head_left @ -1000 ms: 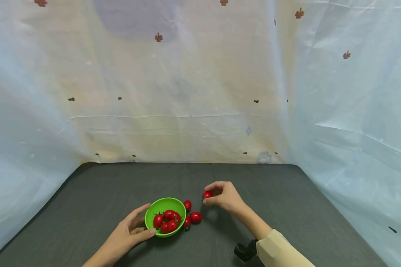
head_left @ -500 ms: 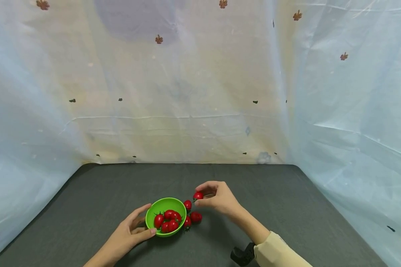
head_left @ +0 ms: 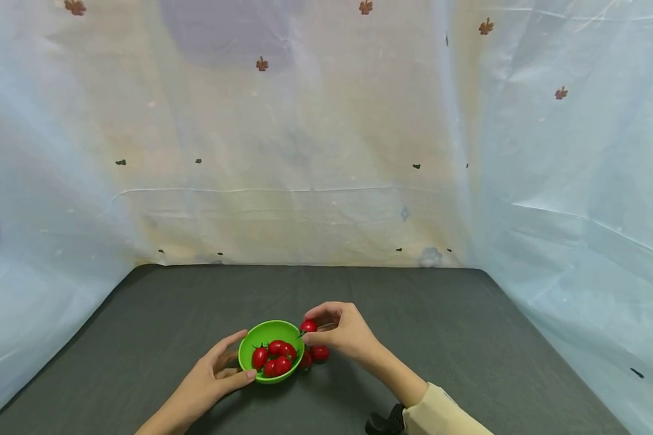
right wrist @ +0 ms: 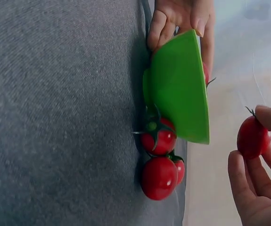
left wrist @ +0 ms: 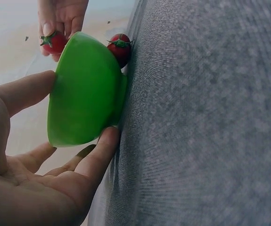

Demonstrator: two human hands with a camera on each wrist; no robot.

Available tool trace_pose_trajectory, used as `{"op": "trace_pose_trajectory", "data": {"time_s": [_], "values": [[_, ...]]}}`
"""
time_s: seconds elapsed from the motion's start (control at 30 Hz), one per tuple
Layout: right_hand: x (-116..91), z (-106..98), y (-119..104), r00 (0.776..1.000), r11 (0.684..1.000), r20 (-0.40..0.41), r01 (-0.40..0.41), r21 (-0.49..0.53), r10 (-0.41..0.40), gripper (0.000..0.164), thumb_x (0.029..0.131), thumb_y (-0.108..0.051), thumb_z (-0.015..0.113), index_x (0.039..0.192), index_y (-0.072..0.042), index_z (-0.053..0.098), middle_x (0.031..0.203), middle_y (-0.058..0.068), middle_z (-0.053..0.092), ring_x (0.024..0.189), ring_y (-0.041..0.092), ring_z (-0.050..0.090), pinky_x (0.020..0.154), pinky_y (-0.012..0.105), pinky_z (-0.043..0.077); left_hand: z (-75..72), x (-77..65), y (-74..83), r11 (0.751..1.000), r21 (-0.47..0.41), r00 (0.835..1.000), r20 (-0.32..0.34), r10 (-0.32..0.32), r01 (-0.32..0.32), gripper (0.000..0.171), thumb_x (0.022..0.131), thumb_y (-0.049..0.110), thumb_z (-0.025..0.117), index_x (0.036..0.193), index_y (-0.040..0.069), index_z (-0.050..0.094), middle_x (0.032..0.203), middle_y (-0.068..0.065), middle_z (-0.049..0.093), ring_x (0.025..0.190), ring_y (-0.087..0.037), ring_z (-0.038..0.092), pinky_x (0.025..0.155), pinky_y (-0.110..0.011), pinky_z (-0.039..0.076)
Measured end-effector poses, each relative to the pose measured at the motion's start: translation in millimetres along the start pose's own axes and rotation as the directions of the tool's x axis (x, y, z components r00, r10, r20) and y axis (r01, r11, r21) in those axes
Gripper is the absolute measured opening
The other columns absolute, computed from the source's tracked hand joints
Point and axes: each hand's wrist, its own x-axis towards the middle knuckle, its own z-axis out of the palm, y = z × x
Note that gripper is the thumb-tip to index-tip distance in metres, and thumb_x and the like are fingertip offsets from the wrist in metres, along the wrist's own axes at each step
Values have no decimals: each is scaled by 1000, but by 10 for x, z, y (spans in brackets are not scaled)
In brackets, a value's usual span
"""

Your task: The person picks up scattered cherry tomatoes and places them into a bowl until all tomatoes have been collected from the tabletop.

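Observation:
A small green bowl (head_left: pixel 270 331) stands on the dark table with several cherry tomatoes (head_left: pixel 283 365) inside. My left hand (head_left: pixel 209 371) holds the bowl from its left side, the thumb near the front rim and the fingers around the outer wall, as the left wrist view shows. Between the thumb and fingertips of my right hand (head_left: pixel 340 329) is a cherry tomato (right wrist: pixel 254 137) with a green stem, held at the bowl's right rim. On the table against the bowl's right side lie loose cherry tomatoes (right wrist: pixel 159 178); in the head view the right hand partly covers them.
The table (head_left: pixel 413 338) is covered in dark grey cloth. Pale plastic sheeting (head_left: pixel 305 121) with small leaf marks hangs behind it and along both sides. A black device (head_left: pixel 385 421) sits at the right wrist by the cream sleeve (head_left: pixel 441 414).
My right hand has moved left and slightly nearer with its cherry tomato, from beyond the loose ones to the bowl's rim. My left hand and the bowl have hardly moved.

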Motion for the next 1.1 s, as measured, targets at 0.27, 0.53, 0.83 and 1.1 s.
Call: {"op": "trace_pose_trajectory", "data": {"time_s": [0.27,0.53,0.83,1.1], "values": [[49,93,-7,1000,1000,29,2,13,-3,28,81,-8,81,107,-7,72,99,11,70,86,29,70,75,34,56,19,7,-8,1000,5,1000,-2,-13,13,79,92,26,73,154,10,27,140,-29,46,105,-30,64,85,-44,52],[117,218,-48,998,1000,60,0,8,0,28,81,-5,81,108,-7,73,100,7,70,88,27,69,75,32,56,9,6,2,1000,12,1000,-13,-15,15,78,92,26,73,154,10,28,141,-30,44,106,-31,64,86,-44,52],[136,299,-39,994,1000,111,0,-1,0,30,81,-4,81,109,-6,72,101,5,70,88,28,69,74,31,56,-4,4,-11,1000,-5,1000,8,-13,13,78,93,25,72,155,11,26,143,-31,41,106,-30,64,86,-45,52],[149,358,-56,992,1000,123,-1,-6,2,35,79,1,81,112,-5,71,106,6,70,94,30,68,75,29,56,-11,-3,7,1000,-5,1000,13,-11,11,78,93,25,71,155,10,26,144,-32,40,107,-31,64,87,-45,52]]}}
